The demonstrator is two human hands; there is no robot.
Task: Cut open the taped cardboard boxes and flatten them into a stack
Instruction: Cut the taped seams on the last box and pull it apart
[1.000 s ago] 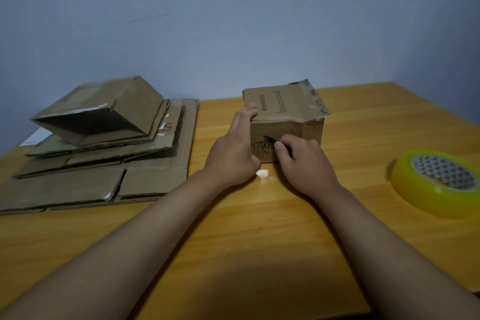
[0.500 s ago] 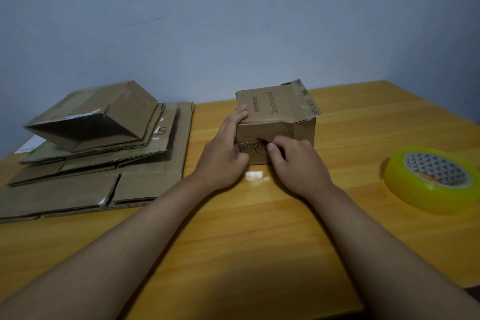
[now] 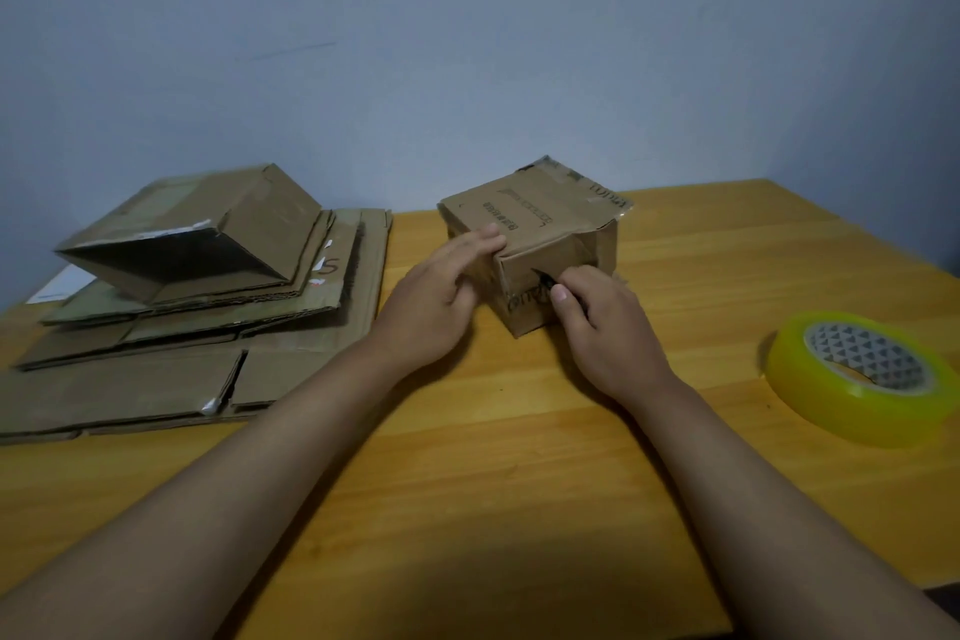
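A small cardboard box (image 3: 540,244) stands on the wooden bench (image 3: 519,457), mid-bench toward the wall, one corner turned to the camera. The left hand (image 3: 441,291) holds the box's left side, fingers laid over its top edge. The right hand (image 3: 602,317) grips a dark, thin cutting tool (image 3: 543,280), tip against the box's near face. To the left lies a stack of flattened boxes (image 3: 197,327); its top piece is only partly collapsed. A roll of yellow tape (image 3: 862,374) lies flat at right, well apart.
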